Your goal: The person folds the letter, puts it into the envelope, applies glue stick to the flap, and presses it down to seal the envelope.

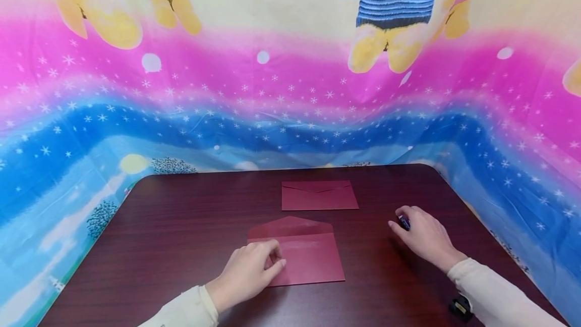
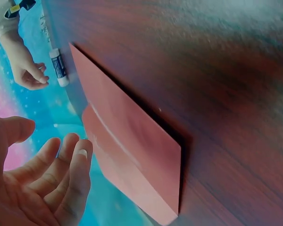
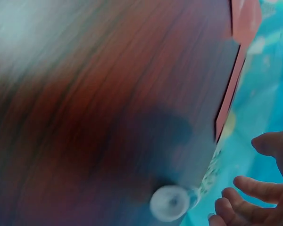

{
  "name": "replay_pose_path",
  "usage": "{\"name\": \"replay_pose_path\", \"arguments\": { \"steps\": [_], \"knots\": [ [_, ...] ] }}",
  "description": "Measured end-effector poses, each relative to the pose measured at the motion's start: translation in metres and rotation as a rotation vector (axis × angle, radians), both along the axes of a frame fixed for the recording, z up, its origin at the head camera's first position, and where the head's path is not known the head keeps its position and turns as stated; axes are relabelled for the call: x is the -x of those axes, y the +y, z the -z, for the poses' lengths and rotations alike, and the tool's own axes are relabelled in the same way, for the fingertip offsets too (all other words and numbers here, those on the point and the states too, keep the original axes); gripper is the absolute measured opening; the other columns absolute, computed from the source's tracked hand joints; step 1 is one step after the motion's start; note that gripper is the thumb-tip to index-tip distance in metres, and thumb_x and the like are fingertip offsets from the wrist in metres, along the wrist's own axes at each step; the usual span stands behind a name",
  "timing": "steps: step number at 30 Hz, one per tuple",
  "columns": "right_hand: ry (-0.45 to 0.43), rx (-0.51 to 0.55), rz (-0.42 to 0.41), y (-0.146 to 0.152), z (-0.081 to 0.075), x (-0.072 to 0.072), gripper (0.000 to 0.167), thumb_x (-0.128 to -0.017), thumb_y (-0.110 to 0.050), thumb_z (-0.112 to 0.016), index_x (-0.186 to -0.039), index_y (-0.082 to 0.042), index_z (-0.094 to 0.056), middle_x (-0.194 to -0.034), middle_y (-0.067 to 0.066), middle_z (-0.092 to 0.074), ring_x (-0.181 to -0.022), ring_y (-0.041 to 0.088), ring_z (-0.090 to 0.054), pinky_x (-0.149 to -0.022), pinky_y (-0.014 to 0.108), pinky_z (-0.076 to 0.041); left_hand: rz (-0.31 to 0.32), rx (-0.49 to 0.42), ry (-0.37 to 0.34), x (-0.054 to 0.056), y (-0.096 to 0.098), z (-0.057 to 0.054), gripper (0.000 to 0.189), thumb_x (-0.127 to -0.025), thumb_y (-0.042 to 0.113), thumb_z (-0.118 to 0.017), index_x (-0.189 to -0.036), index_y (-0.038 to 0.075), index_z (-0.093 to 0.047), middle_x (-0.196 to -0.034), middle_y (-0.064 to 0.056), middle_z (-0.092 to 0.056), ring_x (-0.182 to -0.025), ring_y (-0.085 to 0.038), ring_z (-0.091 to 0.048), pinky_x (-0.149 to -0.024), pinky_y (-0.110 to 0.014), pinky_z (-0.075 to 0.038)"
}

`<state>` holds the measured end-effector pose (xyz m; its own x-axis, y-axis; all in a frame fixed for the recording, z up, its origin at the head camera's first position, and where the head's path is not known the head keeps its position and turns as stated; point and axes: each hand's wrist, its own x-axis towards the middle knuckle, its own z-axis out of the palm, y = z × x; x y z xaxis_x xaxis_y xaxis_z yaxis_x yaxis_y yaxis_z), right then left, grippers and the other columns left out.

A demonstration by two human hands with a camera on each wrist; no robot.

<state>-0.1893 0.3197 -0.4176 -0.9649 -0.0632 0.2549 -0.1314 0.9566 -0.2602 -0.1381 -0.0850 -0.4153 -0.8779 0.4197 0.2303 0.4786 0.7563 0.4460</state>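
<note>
An opened dark red envelope [image 1: 313, 259] lies on the table, its pointed flap spread away from me. Over its left part is my left hand [image 1: 248, 269], fingers loosely bent and thumb apart; the left wrist view shows nothing gripped between the fingers [image 2: 80, 174]. At the right, my right hand [image 1: 424, 233] hovers around a glue stick [image 1: 404, 222] with a dark blue label and white ends. The glue stick [image 2: 58, 67] appears to lie on its side. In the right wrist view its white round end [image 3: 170, 203] shows apart from the loosely bent right hand [image 3: 259, 193].
A second red envelope [image 1: 320, 200], flap folded down, lies farther back. The dark wood table [image 1: 181, 216] has rounded far corners. A printed curtain [image 1: 281, 90] stands close behind and along both sides. A small black device [image 1: 460, 308] sits at the right wrist.
</note>
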Motion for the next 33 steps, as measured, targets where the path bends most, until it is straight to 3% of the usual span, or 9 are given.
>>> {"name": "replay_pose_path", "arguments": {
  "steps": [3, 10, 17, 23, 27, 33],
  "knots": [
    [-0.008, -0.001, 0.006, 0.012, 0.002, 0.002, 0.040, -0.088, -0.032, -0.075, -0.114, -0.002, -0.067, -0.101, 0.018, -0.069, -0.081, 0.027, -0.063, -0.065, 0.048, -0.054, 0.014, -0.002, -0.005, -0.001, 0.004, 0.001, 0.009, -0.091, 0.030, -0.072, -0.086, 0.025, -0.066, -0.068, 0.019, -0.058, -0.064, 0.006, -0.050, -0.054, -0.020, -0.038],
    [-0.082, 0.012, 0.013, 0.033, 0.007, 0.003, 0.047, -0.087, -0.030, -0.077, -0.118, 0.001, -0.060, -0.091, 0.013, -0.065, -0.069, 0.017, -0.054, -0.054, 0.032, -0.044, 0.054, -0.011, -0.023, -0.005, 0.014, 0.005, 0.008, -0.091, 0.030, -0.071, -0.086, 0.026, -0.066, -0.070, 0.019, -0.059, -0.064, 0.007, -0.050, -0.055, -0.019, -0.039],
    [-0.223, 0.011, 0.049, 0.043, 0.012, 0.003, 0.053, -0.088, -0.033, -0.076, -0.119, 0.005, -0.058, -0.081, 0.006, -0.064, -0.064, 0.016, -0.051, -0.052, 0.031, -0.041, 0.091, -0.016, -0.043, -0.010, 0.023, 0.008, 0.007, -0.092, 0.029, -0.070, -0.086, 0.027, -0.067, -0.071, 0.020, -0.060, -0.064, 0.007, -0.051, -0.056, -0.017, -0.040],
    [-0.271, 0.025, 0.047, 0.046, 0.014, 0.005, 0.045, -0.089, -0.031, -0.075, -0.113, 0.005, -0.064, -0.075, 0.003, -0.061, -0.061, 0.016, -0.051, -0.053, 0.031, -0.040, 0.102, -0.010, -0.032, -0.014, 0.025, 0.010, 0.007, -0.091, 0.029, -0.071, -0.085, 0.027, -0.067, -0.071, 0.020, -0.060, -0.064, 0.007, -0.051, -0.054, -0.017, -0.039],
    [-0.275, 0.032, 0.025, 0.047, 0.016, 0.006, 0.039, -0.090, -0.026, -0.073, -0.112, 0.006, -0.065, -0.076, 0.004, -0.061, -0.061, 0.016, -0.050, -0.054, 0.031, -0.040, 0.111, -0.012, -0.046, -0.016, 0.026, 0.012, 0.007, -0.091, 0.029, -0.071, -0.086, 0.026, -0.067, -0.072, 0.020, -0.060, -0.064, 0.007, -0.052, -0.054, -0.017, -0.039],
    [-0.245, 0.038, 0.003, 0.048, 0.014, 0.004, 0.035, -0.090, -0.021, -0.072, -0.113, 0.006, -0.066, -0.092, 0.014, -0.070, -0.069, 0.016, -0.054, -0.059, 0.032, -0.044, 0.116, -0.021, -0.068, -0.017, 0.025, 0.013, 0.007, -0.092, 0.030, -0.070, -0.087, 0.026, -0.067, -0.072, 0.020, -0.061, -0.064, 0.006, -0.054, -0.054, -0.017, -0.040]
  ]
}}
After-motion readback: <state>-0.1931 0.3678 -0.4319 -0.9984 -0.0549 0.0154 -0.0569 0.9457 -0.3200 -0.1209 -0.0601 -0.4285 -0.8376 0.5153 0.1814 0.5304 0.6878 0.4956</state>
